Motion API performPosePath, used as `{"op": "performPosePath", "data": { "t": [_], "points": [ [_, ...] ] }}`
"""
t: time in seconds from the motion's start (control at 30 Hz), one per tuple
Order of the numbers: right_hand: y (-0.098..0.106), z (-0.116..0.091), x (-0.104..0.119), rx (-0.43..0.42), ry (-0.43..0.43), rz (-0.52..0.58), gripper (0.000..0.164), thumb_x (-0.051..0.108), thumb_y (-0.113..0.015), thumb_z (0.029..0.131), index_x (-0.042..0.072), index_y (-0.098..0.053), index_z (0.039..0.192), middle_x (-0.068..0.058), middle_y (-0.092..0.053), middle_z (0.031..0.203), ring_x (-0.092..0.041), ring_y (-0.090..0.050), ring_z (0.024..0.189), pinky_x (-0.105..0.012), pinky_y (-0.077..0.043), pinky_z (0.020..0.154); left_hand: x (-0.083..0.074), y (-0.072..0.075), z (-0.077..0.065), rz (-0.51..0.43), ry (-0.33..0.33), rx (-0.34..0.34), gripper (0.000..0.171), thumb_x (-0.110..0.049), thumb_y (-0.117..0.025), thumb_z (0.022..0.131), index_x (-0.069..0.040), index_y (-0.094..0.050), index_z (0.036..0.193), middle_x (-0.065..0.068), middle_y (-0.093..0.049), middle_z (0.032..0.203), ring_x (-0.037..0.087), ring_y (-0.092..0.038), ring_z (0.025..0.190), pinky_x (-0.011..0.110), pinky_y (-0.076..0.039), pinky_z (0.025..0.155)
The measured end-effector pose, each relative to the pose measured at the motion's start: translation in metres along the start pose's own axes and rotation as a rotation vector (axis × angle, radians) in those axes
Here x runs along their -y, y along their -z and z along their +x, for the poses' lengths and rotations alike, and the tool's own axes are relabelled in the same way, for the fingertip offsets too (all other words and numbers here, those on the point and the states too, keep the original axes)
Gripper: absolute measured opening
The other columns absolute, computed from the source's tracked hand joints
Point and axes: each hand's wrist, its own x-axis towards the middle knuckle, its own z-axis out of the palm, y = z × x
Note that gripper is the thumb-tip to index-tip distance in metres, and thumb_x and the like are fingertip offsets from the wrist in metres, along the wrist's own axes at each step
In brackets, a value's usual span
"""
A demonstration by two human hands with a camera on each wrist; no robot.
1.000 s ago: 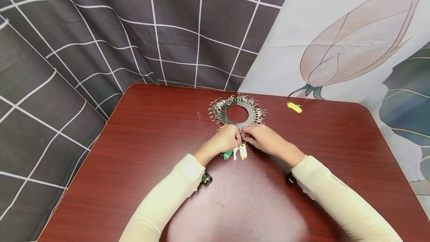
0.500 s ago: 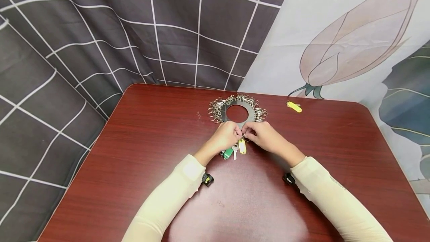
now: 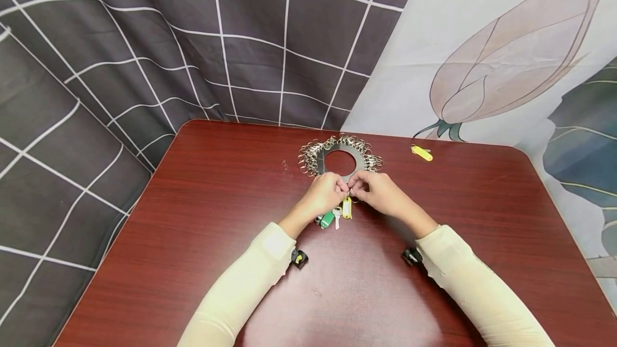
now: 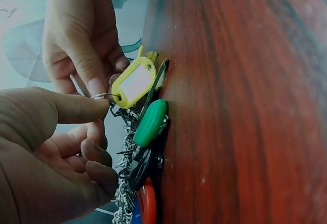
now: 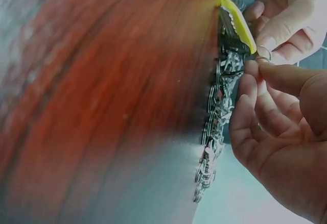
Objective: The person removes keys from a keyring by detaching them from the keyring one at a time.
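Observation:
Thumb and finger of my left hand (image 3: 326,193) pinch a small metal split ring (image 4: 102,95). My right hand (image 3: 375,193) pinches at the same ring from the other side. From that ring hangs a yellow key tag (image 4: 134,83) with a white label, a key (image 5: 228,22) behind it. Both hands work at the near edge of a flat grey ring plate (image 3: 320,161), whose rim carries many metal clasps (image 3: 307,160). Beside the yellow tag are a silver key (image 3: 337,217) and a green key tag (image 3: 327,220). Fingers hide the plate's near rim.
Another yellow key tag (image 3: 422,153) lies at the back right of the reddish wood table (image 3: 217,186). A black tag (image 4: 141,169) and a red tag (image 4: 148,203) show beyond the green one in the left wrist view. Curtains (image 3: 250,42) stand behind the table.
Both hands have shifted slightly away from the body, toward the plate. The yellow tag moved up with them and a little left; the silver key shows more fully.

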Motion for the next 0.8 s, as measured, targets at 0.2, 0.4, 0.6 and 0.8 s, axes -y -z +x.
{"op": "performPosePath", "data": {
  "t": [0.2, 0.4, 0.6, 0.8],
  "points": [
    [0.0022, -0.0014, 0.0015, 0.013, -0.055, 0.055, 0.012, 0.007, -0.066, 0.087, 0.010, -0.065, 0.098, -0.003, -0.071, 0.082, -0.014, -0.065, 0.075, -0.036, -0.053, 0.069, 0.0005, -0.0012, 0.0009, -0.011, -0.010, -0.008, 0.005, -0.015, -0.072, 0.083, -0.010, -0.072, 0.085, 0.001, -0.068, 0.076, 0.011, -0.061, 0.071, 0.025, -0.052, 0.067],
    [0.0024, -0.0020, 0.0027, 0.015, -0.063, 0.084, 0.013, 0.007, -0.064, 0.087, 0.009, -0.065, 0.100, -0.005, -0.072, 0.086, -0.016, -0.065, 0.080, -0.037, -0.053, 0.072, 0.0016, -0.0017, 0.0013, 0.007, -0.045, -0.034, 0.007, -0.017, -0.073, 0.082, -0.010, -0.071, 0.083, 0.002, -0.068, 0.076, 0.012, -0.060, 0.072, 0.027, -0.052, 0.068],
    [0.0032, -0.0033, 0.0054, 0.015, -0.084, 0.114, 0.015, 0.008, -0.065, 0.087, 0.008, -0.065, 0.102, -0.007, -0.070, 0.088, -0.017, -0.064, 0.081, -0.038, -0.053, 0.074, 0.0022, -0.0026, 0.0018, 0.009, -0.045, -0.059, 0.007, -0.017, -0.073, 0.083, -0.010, -0.071, 0.084, 0.003, -0.068, 0.078, 0.013, -0.060, 0.073, 0.027, -0.051, 0.068],
    [0.0017, -0.0037, 0.0045, 0.006, -0.111, 0.161, 0.018, 0.013, -0.070, 0.085, 0.008, -0.065, 0.102, -0.007, -0.069, 0.086, -0.017, -0.063, 0.079, -0.035, -0.052, 0.070, 0.0020, -0.0030, 0.0002, 0.005, -0.073, -0.078, 0.005, -0.014, -0.073, 0.083, -0.010, -0.071, 0.085, 0.003, -0.064, 0.082, 0.014, -0.059, 0.075, 0.028, -0.050, 0.071]
  ]
}}
